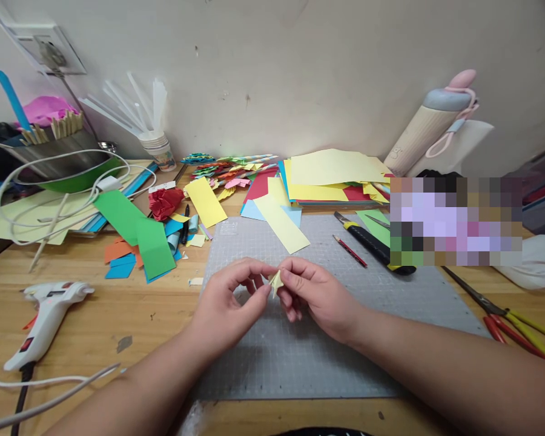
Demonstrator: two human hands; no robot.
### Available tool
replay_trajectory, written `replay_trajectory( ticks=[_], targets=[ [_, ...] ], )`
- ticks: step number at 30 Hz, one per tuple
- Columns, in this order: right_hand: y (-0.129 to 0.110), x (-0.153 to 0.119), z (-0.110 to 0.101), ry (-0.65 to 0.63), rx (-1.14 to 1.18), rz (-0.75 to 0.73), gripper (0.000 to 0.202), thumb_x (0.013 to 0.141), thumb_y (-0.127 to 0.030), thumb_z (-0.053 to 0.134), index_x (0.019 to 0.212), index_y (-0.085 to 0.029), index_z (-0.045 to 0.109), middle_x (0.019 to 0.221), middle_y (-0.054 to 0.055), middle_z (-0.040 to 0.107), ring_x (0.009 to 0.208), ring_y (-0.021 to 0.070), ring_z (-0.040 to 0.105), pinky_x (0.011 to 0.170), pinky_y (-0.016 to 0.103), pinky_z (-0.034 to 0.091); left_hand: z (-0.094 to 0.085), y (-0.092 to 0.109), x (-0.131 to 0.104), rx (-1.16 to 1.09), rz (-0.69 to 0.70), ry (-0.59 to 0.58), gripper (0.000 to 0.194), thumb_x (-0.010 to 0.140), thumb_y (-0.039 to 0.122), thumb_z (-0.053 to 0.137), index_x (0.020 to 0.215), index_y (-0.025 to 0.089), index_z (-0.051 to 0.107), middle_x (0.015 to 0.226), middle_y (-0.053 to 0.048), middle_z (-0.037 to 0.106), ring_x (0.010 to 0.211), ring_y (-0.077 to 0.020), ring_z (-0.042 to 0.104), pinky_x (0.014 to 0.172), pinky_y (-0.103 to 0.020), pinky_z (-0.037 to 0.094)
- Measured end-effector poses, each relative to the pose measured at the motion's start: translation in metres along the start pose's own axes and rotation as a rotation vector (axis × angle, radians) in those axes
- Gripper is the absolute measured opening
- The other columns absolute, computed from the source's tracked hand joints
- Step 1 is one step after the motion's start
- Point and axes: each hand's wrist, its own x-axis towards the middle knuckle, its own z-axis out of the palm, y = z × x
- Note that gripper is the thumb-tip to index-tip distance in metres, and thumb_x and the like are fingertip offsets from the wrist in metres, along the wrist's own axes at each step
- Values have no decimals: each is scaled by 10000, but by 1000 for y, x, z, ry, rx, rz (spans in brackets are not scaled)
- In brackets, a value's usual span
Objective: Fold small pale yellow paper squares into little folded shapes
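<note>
A small folded piece of pale yellow paper (277, 282) is pinched between my two hands above the grey cutting mat (327, 369). My left hand (236, 297) grips its left side with thumb and fingertips. On the other side, my right hand (318, 290) presses it between thumb and index finger, the other fingers curled below. Beyond my hands lies a long pale yellow paper strip (284, 224), partly over light blue paper. To the right of that rest a red pencil (349, 251) and a black and yellow utility knife (372, 242).
A white glue gun (49, 318) lies at the left with its cable. Green paper strips (157, 248) and a crumpled red paper (165, 203) are nearer the middle. Red and yellow handled pliers (513, 321) lie right. A stack of coloured paper (336, 166) and a bottle (429, 124) stand behind.
</note>
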Motion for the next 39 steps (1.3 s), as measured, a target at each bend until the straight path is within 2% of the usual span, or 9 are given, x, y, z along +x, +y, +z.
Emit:
replay_trajectory(
  ticks=[5, 11, 17, 20, 22, 27, 31, 35, 39],
  targets=[
    [0, -1, 0, -37, -49, 14, 306, 857, -463, 608, 757, -188, 517, 599, -55, 541, 473, 73, 507, 466, 204, 346, 0, -2, -1, -23, -84, 35, 137, 821, 215, 559, 887, 188, 676, 809, -35, 676, 735, -168, 593, 711, -319, 454],
    [0, -2, 1, -127, -207, -9, 281, 865, -438, 577, 748, -196, 498, 597, -55, 521, 497, 86, 507, 480, 218, 362, 2, -3, 1, -320, -192, 35, 171, 795, 284, 641, 931, 184, 620, 656, 37, 527, 602, -113, 485, 558, -234, 386],
    [-1, -3, 2, -113, -277, 9, 296, 857, -406, 561, 662, -190, 507, 578, -26, 555, 487, 93, 519, 446, 218, 348, 5, -3, 2, -340, -175, -52, 229, 805, 281, 647, 1003, 190, 578, 733, 24, 526, 690, -125, 512, 632, -255, 405],
    [-1, -1, 2, -35, -277, -21, 307, 856, -402, 566, 643, -186, 514, 592, -25, 556, 482, 85, 508, 442, 217, 339, 5, -3, 2, -383, -182, -31, 253, 794, 327, 652, 977, 200, 532, 763, 17, 529, 707, -137, 520, 632, -266, 412],
    [-1, -1, 1, 41, -272, -56, 308, 867, -403, 556, 653, -184, 522, 610, -33, 546, 484, 76, 499, 445, 215, 334, 4, -4, 2, -279, -131, -13, 251, 773, 315, 682, 912, 210, 501, 787, 17, 515, 706, -138, 508, 640, -275, 414],
    [-3, 0, 1, 117, -238, -62, 311, 883, -424, 537, 695, -178, 556, 613, -33, 561, 468, 77, 503, 439, 217, 325, 3, -6, 0, 142, 154, -43, 73, 830, 148, 606, 804, 197, 560, 869, -12, 524, 739, -133, 500, 661, -276, 414],
    [-3, 0, 1, 120, -192, -40, 299, 856, -421, 577, 694, -170, 583, 615, -31, 571, 460, 71, 500, 436, 213, 313, 3, -8, 0, 176, 239, -21, 157, 812, 95, 616, 919, 207, 588, 873, -6, 527, 729, -123, 501, 651, -257, 426],
    [-2, 1, 1, 101, -105, 14, 300, 840, -405, 591, 664, -163, 566, 617, -24, 586, 446, 64, 500, 427, 206, 301, 2, -9, 0, 199, 280, -25, 235, 790, -12, 546, 863, 206, 597, 898, -5, 520, 761, -114, 511, 662, -233, 427],
    [-1, 1, 0, 87, 10, 82, 249, 815, -365, 611, 685, -171, 525, 594, -41, 558, 425, 59, 480, 410, 195, 285, 1, -11, 0, 235, 326, -21, 260, 770, -42, 512, 831, 195, 599, 891, -7, 507, 812, -126, 521, 681, -237, 423]
  ],
)
